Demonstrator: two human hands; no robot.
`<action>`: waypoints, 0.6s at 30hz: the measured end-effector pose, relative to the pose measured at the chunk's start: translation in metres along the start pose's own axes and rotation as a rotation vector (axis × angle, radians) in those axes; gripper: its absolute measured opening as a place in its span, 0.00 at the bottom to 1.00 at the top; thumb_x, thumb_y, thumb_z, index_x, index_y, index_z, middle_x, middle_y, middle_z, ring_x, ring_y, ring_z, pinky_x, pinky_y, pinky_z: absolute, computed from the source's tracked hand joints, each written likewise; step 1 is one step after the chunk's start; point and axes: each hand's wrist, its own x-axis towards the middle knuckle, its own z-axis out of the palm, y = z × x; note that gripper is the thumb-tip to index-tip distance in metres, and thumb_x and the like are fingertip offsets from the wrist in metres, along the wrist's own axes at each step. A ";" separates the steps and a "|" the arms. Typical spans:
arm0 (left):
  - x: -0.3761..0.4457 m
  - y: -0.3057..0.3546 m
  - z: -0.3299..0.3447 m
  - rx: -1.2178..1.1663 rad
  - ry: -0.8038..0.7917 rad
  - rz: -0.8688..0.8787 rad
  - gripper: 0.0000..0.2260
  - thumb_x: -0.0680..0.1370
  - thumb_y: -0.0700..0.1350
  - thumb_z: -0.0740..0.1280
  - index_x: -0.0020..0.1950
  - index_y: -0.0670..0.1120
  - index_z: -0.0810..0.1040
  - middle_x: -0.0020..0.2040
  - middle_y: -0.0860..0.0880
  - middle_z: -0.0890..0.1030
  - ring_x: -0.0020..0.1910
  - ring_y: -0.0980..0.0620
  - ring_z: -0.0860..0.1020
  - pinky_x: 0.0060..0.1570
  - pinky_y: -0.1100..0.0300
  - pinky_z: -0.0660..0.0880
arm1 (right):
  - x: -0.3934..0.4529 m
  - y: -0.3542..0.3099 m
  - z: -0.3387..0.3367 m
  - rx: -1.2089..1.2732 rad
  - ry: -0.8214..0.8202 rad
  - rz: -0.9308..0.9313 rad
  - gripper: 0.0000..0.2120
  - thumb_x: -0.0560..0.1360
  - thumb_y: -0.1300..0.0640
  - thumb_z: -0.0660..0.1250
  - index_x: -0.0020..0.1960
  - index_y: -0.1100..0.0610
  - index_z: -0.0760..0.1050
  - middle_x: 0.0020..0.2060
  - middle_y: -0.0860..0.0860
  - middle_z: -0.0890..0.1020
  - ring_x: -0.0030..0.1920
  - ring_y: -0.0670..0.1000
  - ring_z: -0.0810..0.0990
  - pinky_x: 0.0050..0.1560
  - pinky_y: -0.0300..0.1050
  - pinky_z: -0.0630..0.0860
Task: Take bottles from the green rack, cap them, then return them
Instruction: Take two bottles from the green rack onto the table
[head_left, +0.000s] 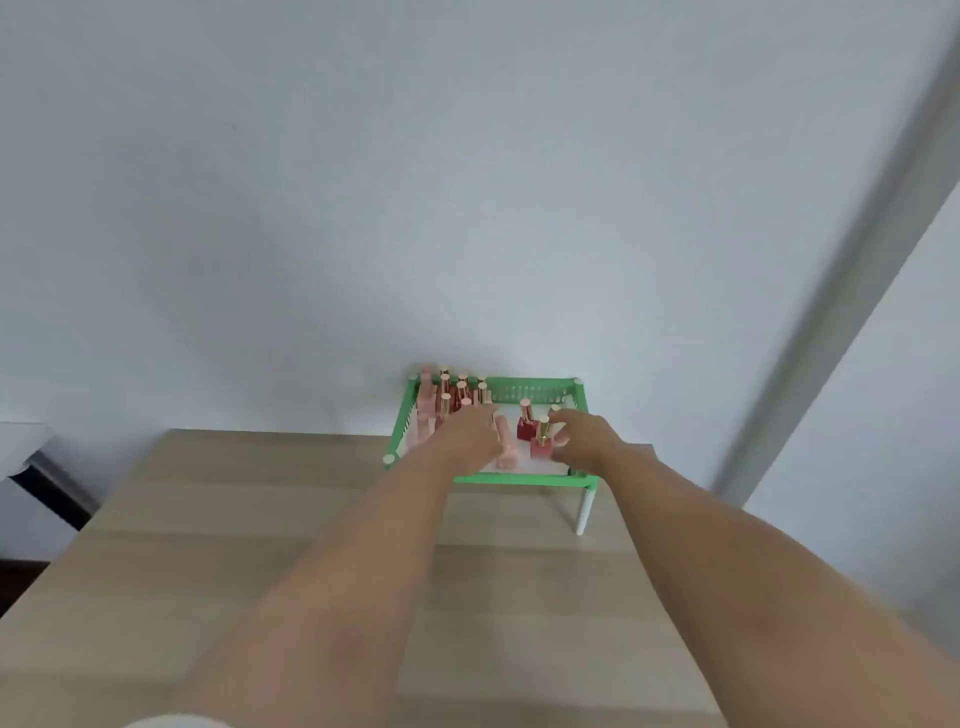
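Note:
The green rack (511, 480) stands on white legs at the table's far edge by the wall. A cluster of several pink and red bottles with gold-banded caps (457, 397) fills its back left. A dark red bottle (525, 425) and a pink bottle (541, 444) stand at the front right. A pale pink bottle (505, 453) stands between my hands. My left hand (467, 439) reaches into the rack, fingers curled down and hidden, right beside the pale bottle. My right hand (587, 436) has thumb and fingers closed against the pink bottle's right side.
The light wooden table (260, 545) runs from me to the white wall. The rack's front right leg (583, 512) stands near the table's right edge. A dark and white object (31, 467) sits off the table at the left.

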 end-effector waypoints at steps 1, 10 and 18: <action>0.002 -0.002 0.001 -0.027 0.002 0.006 0.18 0.79 0.42 0.61 0.69 0.46 0.70 0.71 0.47 0.71 0.71 0.47 0.66 0.62 0.55 0.63 | 0.002 0.001 0.002 0.018 0.010 -0.002 0.23 0.72 0.62 0.66 0.67 0.52 0.69 0.55 0.55 0.79 0.46 0.53 0.77 0.31 0.36 0.73; 0.031 -0.033 0.027 -0.068 -0.046 0.007 0.20 0.77 0.45 0.67 0.69 0.48 0.71 0.68 0.49 0.73 0.66 0.48 0.72 0.62 0.55 0.70 | 0.027 0.009 0.017 -0.068 0.050 -0.028 0.13 0.71 0.58 0.68 0.56 0.56 0.78 0.50 0.54 0.82 0.51 0.56 0.79 0.48 0.46 0.76; 0.047 -0.040 0.046 -0.075 0.074 0.026 0.09 0.76 0.44 0.70 0.54 0.46 0.78 0.54 0.48 0.81 0.50 0.51 0.76 0.47 0.60 0.70 | 0.041 0.016 0.027 -0.131 0.094 -0.033 0.08 0.71 0.56 0.70 0.49 0.55 0.80 0.40 0.52 0.81 0.42 0.53 0.77 0.41 0.43 0.72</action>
